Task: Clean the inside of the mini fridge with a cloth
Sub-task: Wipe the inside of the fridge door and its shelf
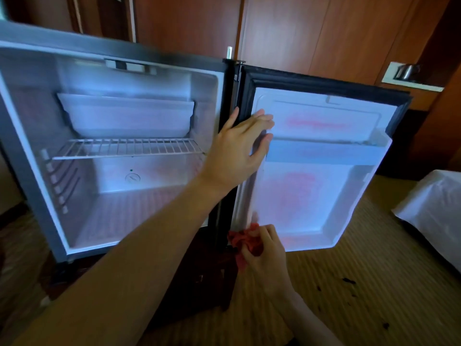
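Mini fridge stands open; left hand rests flat, fingers straight, on the door liner's hinge edge (door swung wide); right hand grips the red cloth at its bottom corner

smooth plastic fridge liner, red cloth

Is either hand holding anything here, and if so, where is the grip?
The right hand grips the bunched red cloth at its middle, low by the door's hinge edge. The left hand holds nothing; its fingers rest flat on the fridge door.
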